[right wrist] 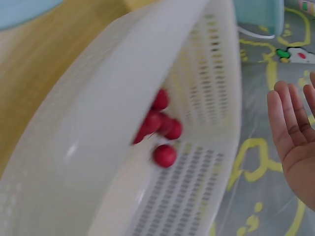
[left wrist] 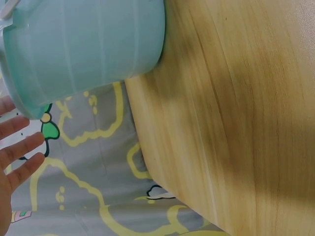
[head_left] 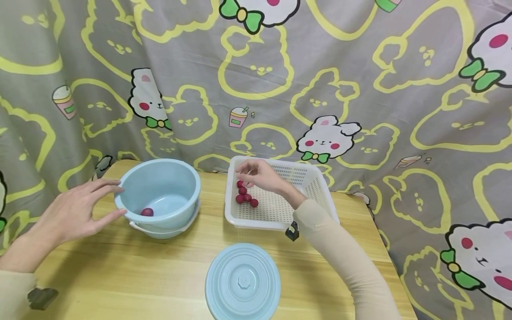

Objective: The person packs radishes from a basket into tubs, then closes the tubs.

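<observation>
- We see the left hand (head_left: 74, 212) beside the light blue basin (head_left: 160, 195), fingers straight and spread; in the head view the fingertips lie at the basin's outer wall near the rim, gripping nothing.
- The left wrist view shows the fingers (left wrist: 19, 147) next to the basin's wall (left wrist: 88, 44); we cannot tell whether they touch.
- One red berry (head_left: 146, 212) lies on the basin floor.
- The right hand (head_left: 260, 175) hangs over the white perforated basket (head_left: 316, 178), fingers loosely bent downward just above the cluster of red berries (head_left: 245, 195) at the basket's left side.
- We cannot tell whether a berry is pinched; in the right wrist view the fingers (right wrist: 290, 128) look straight and unladen.
- The round blue lid (head_left: 242, 282) lies flat on the wooden table (head_left: 140, 271), near the front edge, apart from both containers.
</observation>
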### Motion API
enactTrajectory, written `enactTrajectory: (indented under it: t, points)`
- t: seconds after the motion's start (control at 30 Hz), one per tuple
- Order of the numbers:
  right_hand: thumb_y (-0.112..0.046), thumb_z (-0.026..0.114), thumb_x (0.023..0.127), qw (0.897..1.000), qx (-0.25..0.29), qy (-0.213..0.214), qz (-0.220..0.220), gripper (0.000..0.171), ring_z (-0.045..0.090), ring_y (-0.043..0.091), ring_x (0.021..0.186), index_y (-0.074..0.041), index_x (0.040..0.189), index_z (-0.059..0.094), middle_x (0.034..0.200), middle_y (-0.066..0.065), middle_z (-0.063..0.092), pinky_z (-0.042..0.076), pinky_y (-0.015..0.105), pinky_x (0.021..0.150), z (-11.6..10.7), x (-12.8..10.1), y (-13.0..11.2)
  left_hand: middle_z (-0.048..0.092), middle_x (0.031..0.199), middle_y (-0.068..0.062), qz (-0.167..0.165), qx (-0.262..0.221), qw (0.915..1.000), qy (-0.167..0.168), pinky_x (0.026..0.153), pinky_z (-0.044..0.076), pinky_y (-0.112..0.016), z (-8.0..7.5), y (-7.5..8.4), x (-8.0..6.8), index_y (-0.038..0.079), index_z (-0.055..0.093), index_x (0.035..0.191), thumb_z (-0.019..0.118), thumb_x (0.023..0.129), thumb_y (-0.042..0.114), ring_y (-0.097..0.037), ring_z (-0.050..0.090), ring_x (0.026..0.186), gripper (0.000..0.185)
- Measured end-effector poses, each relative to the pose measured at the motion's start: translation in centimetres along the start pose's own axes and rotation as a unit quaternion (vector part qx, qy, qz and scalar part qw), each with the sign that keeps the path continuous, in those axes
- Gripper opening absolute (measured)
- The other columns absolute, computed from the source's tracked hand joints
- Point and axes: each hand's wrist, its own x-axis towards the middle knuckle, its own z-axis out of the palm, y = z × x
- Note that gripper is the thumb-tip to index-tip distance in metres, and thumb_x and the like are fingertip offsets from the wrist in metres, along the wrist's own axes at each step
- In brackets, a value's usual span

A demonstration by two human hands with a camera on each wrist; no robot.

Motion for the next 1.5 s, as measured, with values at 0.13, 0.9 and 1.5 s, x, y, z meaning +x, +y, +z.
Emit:
enactTrajectory:
  t: [0.13, 0.9, 1.5]
  points:
    - [-0.013, 0.069, 0.101, 1.0, -0.009, -0.009, 0.019, 0.024, 0.071, 0.044, 0.094, 0.001, 0.121, 0.07, 0.106, 0.019, 0.072, 0.066, 0.037, 0.078, -0.4, -0.1, 1.2, 0.071, 0.13, -0.014, 0.001, -0.003, 1.0, 0.001, 0.079, 0.057, -0.066, 0.0, 0.0, 0.1, 0.009, 0.074, 0.124, 0.09, 0.073, 0.043, -0.044, 0.071, 0.108, 0.063]
    - [-0.023, 0.074, 0.099, 0.986, -0.067, -0.053, 0.146, 0.027, 0.073, 0.046, 0.102, -0.006, 0.119, 0.071, 0.113, 0.027, 0.071, 0.064, 0.051, 0.092, -1.9, 0.6, 6.0, 0.072, 0.128, -0.014, 0.006, -0.001, 1.0, 0.0, 0.079, 0.057, -0.065, -0.1, 0.2, 0.0, 0.009, 0.074, 0.121, 0.09, 0.072, 0.042, -0.044, 0.072, 0.106, 0.061]
    - [-0.027, 0.073, 0.099, 0.973, -0.095, -0.086, 0.193, 0.04, 0.072, 0.047, 0.114, -0.002, 0.13, 0.067, 0.129, 0.024, 0.07, 0.063, 0.047, 0.096, -3.9, 1.9, 6.4, 0.072, 0.129, -0.014, 0.003, -0.001, 1.0, 0.002, 0.079, 0.057, -0.066, 0.0, 0.0, -0.1, 0.009, 0.074, 0.122, 0.09, 0.073, 0.043, -0.044, 0.072, 0.107, 0.062]
